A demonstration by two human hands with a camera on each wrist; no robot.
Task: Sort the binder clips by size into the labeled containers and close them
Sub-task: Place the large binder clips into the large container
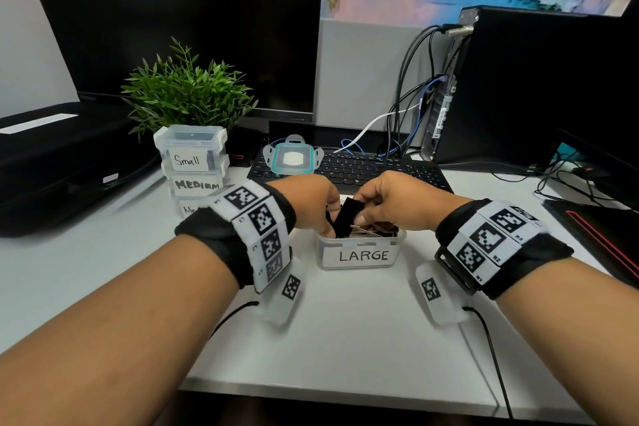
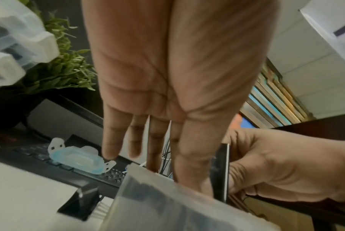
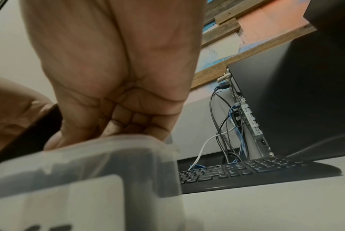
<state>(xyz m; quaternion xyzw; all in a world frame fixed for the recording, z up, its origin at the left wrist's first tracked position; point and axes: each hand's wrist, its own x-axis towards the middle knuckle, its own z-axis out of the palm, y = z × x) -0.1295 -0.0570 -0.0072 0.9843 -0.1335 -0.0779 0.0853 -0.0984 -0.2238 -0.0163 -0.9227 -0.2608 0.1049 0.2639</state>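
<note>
Head view reads LARGE container [image 1: 359,254], left wrist shows teal lid [image 2: 78,162]

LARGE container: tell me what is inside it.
The LARGE container holds black binder clips with silver wire handles. Both hands, left hand and right hand, cover part of it, so the count stays hidden.

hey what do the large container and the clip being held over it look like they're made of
LARGE container: seemingly clear, slightly frosted plastic; the clips inside show through its wall, and a white paper-like label is on the front.
Binder clip held by both hands: matte black body, likely painted metal; the thin silvery wire handles in the container look like metal.
</note>
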